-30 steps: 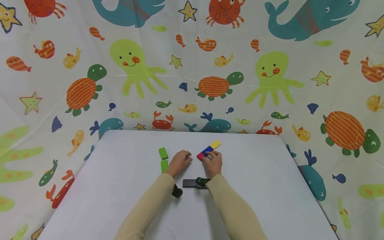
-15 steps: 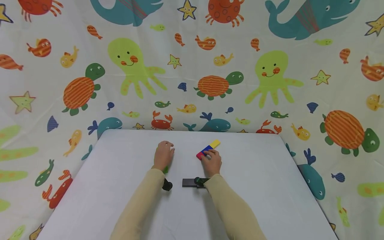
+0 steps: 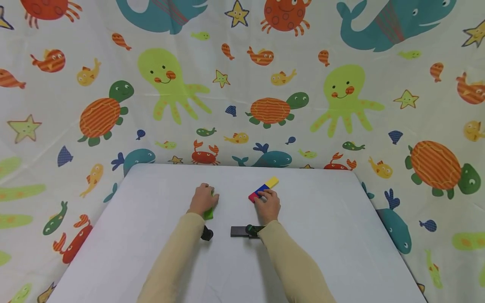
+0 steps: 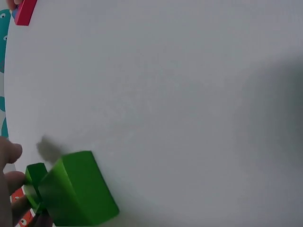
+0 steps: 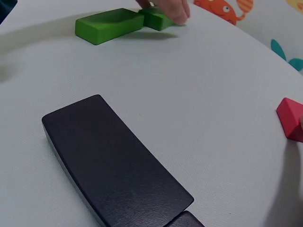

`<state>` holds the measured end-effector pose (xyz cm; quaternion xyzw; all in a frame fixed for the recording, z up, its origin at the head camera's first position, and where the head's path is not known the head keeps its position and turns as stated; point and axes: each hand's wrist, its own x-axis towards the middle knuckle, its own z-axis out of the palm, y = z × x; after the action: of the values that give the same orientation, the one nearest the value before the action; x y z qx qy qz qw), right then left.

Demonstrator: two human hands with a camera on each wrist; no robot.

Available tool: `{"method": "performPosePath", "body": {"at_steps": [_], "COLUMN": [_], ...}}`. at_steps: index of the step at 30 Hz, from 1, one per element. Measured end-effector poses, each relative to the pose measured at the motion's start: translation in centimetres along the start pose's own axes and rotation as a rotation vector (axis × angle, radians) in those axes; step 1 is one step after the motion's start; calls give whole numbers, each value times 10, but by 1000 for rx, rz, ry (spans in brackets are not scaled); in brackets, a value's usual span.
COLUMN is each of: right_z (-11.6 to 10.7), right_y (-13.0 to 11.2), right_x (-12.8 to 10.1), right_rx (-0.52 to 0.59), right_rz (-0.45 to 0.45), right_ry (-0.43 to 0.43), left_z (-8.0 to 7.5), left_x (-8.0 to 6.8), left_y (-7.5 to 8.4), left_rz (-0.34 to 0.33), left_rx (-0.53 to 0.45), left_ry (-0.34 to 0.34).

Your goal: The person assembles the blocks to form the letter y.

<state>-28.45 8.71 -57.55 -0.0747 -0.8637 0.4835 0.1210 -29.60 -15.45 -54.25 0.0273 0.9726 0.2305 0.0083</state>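
My left hand point(image 3: 202, 200) lies over two green blocks on the white table point(image 3: 322, 235). Its fingers curl round the far green block point(image 5: 158, 19). The near green block point(image 3: 208, 214) pokes out below the hand, and the left wrist view shows it large point(image 4: 78, 189) beside my fingertips point(image 4: 9, 179). My right hand point(image 3: 268, 204) rests its fingertips against the near side of a slanted row of red point(image 3: 251, 197), blue point(image 3: 261, 189) and yellow point(image 3: 272, 182) blocks. A black block point(image 3: 238, 231) lies flat just before my right wrist.
A sea-animal patterned cloth point(image 3: 242, 84) hangs as a backdrop behind and beside the table. Its far edge point(image 3: 242, 165) runs just past the blocks. Black wrist cameras point(image 3: 206, 233) sit under both forearms.
My left hand left the red block's side, swung left and out over the green blocks, then drew back a little and closed on the far one. The right hand stayed put.
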Motion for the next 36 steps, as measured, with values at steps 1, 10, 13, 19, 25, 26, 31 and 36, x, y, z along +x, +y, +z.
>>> {"method": "performPosePath", "body": {"at_steps": [1,10,13,19,25,26,31,36], "right_z": [0,1,2,0,2,3,6,4], "right_y": [1,6,8,8,9,9,11,9], "right_x": [0,1,2,2,3,3,3,2], "right_rx": [2,-3,-5,-16,-15,-11,-13,-6], "right_rz": [4,-2,-2,-10,1,5,-16,-38], "right_ry": [-2,-1,-1,-3,-9,-12,-16,4], "left_z": [1,9,17,38,48,49,53,55], "left_x": [1,5,7,13,20,21,24,23], "left_y": [2,16,17,27,47,50,61,67], "left_rz": [16,70,91,90,105,108,126,149], "left_rx": [16,3,-33,-197,-321,-332,-277,-179], "left_ry": [-30,-120,-3,178,263,276,223,106]}}
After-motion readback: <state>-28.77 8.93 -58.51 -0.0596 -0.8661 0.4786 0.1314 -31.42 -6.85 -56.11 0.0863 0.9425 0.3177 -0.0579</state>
